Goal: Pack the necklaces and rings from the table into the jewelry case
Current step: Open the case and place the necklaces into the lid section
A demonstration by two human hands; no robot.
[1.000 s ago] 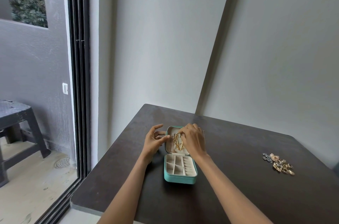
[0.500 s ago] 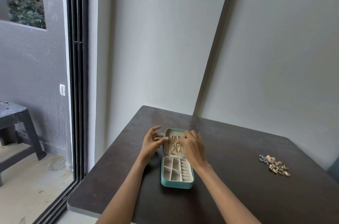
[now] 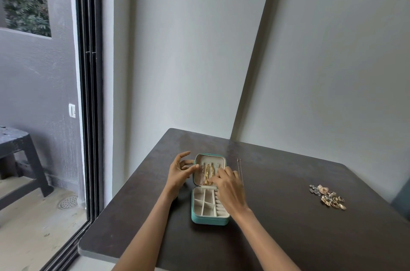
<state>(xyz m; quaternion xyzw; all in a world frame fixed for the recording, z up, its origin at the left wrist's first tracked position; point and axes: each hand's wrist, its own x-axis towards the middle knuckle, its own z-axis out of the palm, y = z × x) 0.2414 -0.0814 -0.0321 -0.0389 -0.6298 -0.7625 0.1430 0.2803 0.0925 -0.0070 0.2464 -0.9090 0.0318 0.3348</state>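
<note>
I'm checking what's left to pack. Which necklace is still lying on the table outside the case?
The thin silver chain, stretched out on the table just right of the open jewelry case. The gold necklaces already hang inside its lid.

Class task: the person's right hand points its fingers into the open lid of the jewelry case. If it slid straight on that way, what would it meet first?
Most likely the gold necklaces hanging in the lid of the jewelry case; the right hand already has its fingertips beside them, though contact is unclear.
</note>
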